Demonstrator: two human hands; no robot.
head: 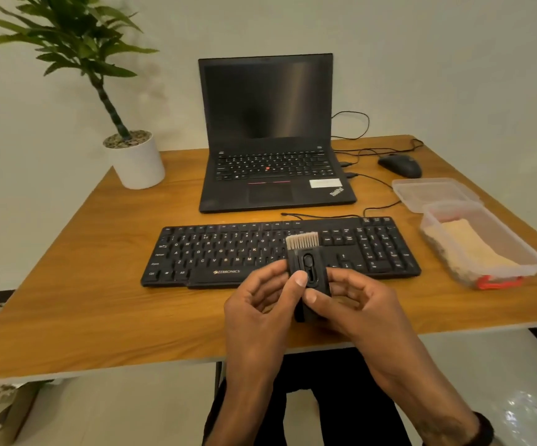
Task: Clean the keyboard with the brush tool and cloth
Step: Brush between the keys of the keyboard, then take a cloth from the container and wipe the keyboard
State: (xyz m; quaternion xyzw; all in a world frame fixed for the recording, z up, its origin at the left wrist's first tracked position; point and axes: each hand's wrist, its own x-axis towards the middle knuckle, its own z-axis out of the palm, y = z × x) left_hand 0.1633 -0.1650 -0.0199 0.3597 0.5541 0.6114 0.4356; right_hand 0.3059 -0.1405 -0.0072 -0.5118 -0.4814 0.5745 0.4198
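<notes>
Both hands, left hand [262, 296] and right hand [357, 300], held the brush [307, 268] above the keyboard [228, 252]; no cleaning had started, and the cloth [473, 249] lay unused.

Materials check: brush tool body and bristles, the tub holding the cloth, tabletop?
Brush tool: body looks like matte black moulded plastic; bristles pale, fine, probably synthetic fibre, can't confirm. Both hands grip it.
Tub: clear, slightly cloudy plastic, contents show through its walls; cloth inside looks soft, beige.
Tabletop: wood-grain pattern, smooth low sheen, pale edge band suggests laminate rather than solid wood.

brush tool [309, 268] base hidden by fingers
</notes>
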